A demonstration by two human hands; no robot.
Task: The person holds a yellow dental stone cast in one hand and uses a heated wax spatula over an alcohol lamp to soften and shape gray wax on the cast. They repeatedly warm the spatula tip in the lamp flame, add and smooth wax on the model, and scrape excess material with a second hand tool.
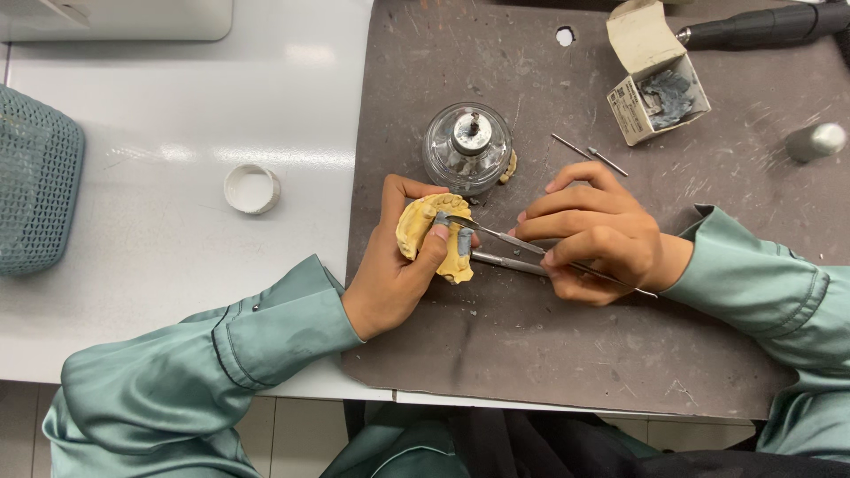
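The yellow dental cast [431, 237] sits in the left hand [396, 265], held up just above the dark mat [531, 354], near the glass burner [467, 146]. It looks like set stone or plaster: stiff, fairly light for its bulk, and brittle, so the teeth and thin edges would likely chip if knocked or squeezed hard. A grey patch of wax-like material [463, 242] sits on its front; that part is probably softer and would mark easily. The left grip is curled round the cast, thumb pressed over the top and fingers behind the base, which seems the safest hold, since the thick base takes the pressure and the teeth stay free.

The right hand [595, 237] pinches a thin metal tool [498, 234] between thumb and fingertips, its tip touching the cast near the grey patch. A second metal shaft [509, 261] runs below it, and a long end pokes out past the wrist; I cannot tell whether these are one tool or two. Being slim and smooth, it may slip unless held close to the tip.

Further out on the mat lie two small pins [589, 155], an open carton [657, 88] with grey material inside, a black handpiece [761, 26] and a grey knob [816, 140]. On the white table [177, 265] are a white cap [251, 188] and a green mesh basket [35, 186].
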